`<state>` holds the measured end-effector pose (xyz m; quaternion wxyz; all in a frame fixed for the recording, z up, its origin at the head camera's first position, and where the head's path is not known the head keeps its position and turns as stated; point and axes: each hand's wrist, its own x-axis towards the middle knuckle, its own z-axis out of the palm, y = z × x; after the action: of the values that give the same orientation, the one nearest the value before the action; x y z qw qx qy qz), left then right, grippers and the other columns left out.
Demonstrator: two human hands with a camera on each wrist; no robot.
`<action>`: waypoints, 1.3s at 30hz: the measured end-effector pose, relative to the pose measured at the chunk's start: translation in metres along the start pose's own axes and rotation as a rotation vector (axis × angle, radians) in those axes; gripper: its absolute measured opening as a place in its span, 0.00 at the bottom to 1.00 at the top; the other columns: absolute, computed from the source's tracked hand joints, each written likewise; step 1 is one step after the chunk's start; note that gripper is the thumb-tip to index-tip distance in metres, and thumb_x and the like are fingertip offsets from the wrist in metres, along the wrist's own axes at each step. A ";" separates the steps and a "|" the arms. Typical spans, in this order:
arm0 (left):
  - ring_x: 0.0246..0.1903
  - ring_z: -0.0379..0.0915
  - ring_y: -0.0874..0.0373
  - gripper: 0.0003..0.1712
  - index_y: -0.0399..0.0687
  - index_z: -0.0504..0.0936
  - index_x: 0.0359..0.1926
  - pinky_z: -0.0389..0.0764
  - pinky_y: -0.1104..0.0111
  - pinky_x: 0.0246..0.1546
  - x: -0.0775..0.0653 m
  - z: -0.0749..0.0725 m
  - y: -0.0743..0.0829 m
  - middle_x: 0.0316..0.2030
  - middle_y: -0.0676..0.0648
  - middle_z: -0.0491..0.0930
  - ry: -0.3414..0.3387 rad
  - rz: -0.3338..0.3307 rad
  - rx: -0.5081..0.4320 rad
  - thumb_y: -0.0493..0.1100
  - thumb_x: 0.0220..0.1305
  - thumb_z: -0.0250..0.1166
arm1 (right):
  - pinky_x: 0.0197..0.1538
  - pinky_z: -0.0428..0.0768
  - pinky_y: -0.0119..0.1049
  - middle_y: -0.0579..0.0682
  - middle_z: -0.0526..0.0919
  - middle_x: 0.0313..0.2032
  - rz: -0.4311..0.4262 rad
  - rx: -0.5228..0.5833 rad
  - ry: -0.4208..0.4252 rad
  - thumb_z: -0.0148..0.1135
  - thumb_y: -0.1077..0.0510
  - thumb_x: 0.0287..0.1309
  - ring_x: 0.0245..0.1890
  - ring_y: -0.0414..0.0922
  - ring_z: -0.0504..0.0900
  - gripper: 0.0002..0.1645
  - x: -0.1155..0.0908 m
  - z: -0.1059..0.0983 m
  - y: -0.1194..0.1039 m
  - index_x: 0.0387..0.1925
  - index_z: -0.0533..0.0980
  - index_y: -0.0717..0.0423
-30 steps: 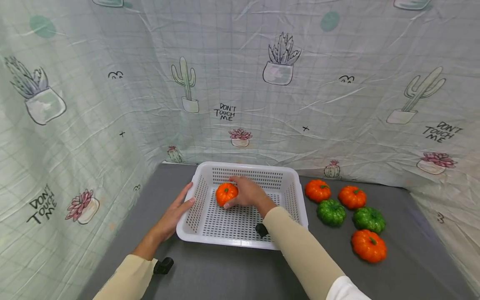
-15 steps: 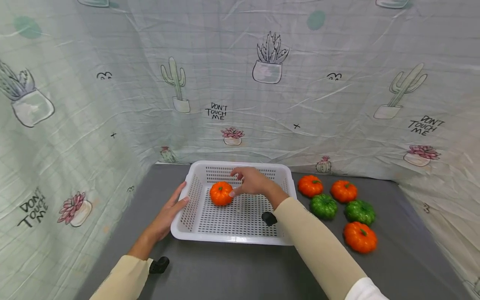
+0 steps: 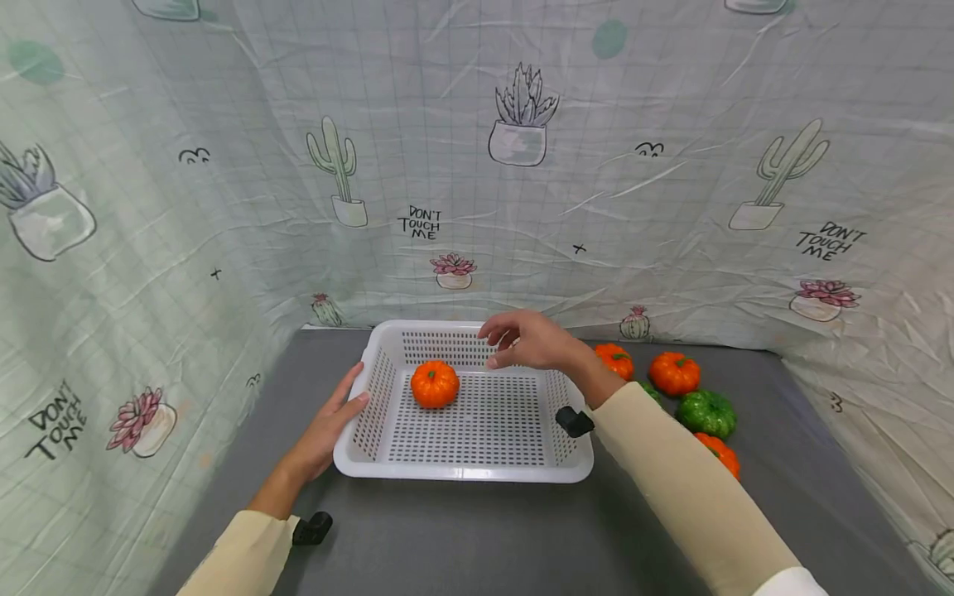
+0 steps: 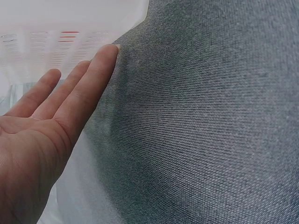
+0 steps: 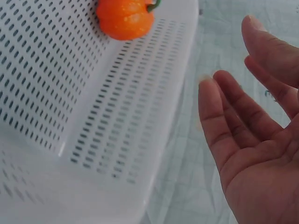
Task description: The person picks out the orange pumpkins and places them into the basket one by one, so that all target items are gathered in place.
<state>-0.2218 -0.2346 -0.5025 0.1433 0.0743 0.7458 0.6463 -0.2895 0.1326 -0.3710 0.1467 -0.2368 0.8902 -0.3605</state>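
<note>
The left hand (image 3: 328, 429), fingers straight, is near the desk's (image 3: 462, 538) left edge; the right hand (image 3: 531, 341), fingers loosely bent, hangs towards the back edge, forearm (image 3: 686, 478) slanting from front right.

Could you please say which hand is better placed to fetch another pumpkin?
Probably the right hand: it's empty and nearer the pumpkins outside, while the left hand touches the basket.

An orange pumpkin (image 5: 125, 19) sits in a basket (image 5: 93, 189) beside the right hand (image 5: 259, 151).
</note>
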 end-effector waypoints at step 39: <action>0.64 0.73 0.40 0.39 0.71 0.35 0.84 0.82 0.58 0.51 0.002 0.000 -0.007 0.80 0.33 0.51 -0.013 0.014 -0.040 0.52 0.85 0.46 | 0.49 0.83 0.34 0.56 0.87 0.48 -0.020 0.050 0.092 0.75 0.57 0.61 0.45 0.42 0.84 0.18 -0.117 -0.067 0.089 0.52 0.84 0.56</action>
<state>-0.2228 -0.2354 -0.5097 0.1450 0.0807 0.7313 0.6615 -0.2475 0.2882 -0.3773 0.1079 -0.2251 0.8844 -0.3945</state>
